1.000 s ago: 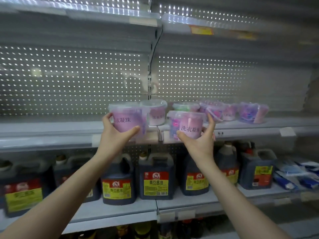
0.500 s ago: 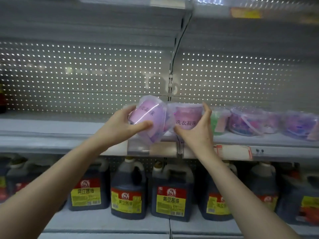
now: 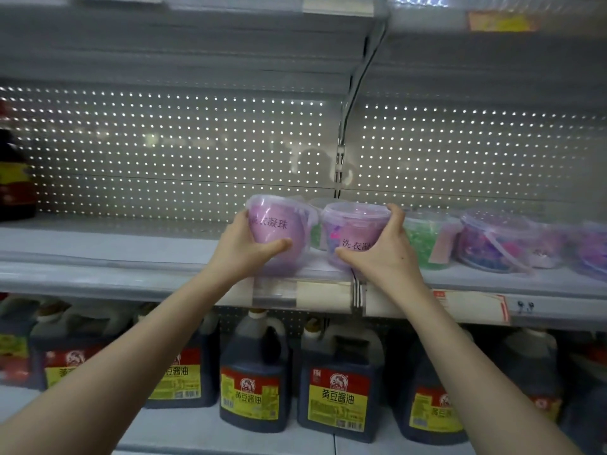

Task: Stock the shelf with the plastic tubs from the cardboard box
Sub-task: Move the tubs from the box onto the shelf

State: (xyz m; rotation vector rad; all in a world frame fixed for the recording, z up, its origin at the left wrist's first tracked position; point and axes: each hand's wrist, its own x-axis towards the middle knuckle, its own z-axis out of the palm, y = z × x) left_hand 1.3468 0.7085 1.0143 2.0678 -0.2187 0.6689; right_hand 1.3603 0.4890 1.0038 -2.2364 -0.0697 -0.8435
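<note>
In the head view, the only one supplied, two plastic tubs were seen held at the front of the middle shelf. A pink tub was gripped by the left hand, the thumb laid across its lower front and the fingers curled round its far left side. A lilac tub was clasped by the right hand, thumb under the printed label and fingers wrapped over the lid's right rim.

Half a second earlier the pink tub had been tipped sharply and carried above the shelf lip. It was now nearly upright, with its base down at the shelf's front edge, just beside the lilac tub. Whether either base was fully seated could not be told.

The pair had thus been brought to the left end of the row, next to a green tub and purple tubs already stocked. Release was judged to be the step remaining for these two. The cardboard box was not in view. Soy sauce jugs stood on the shelf below.
</note>
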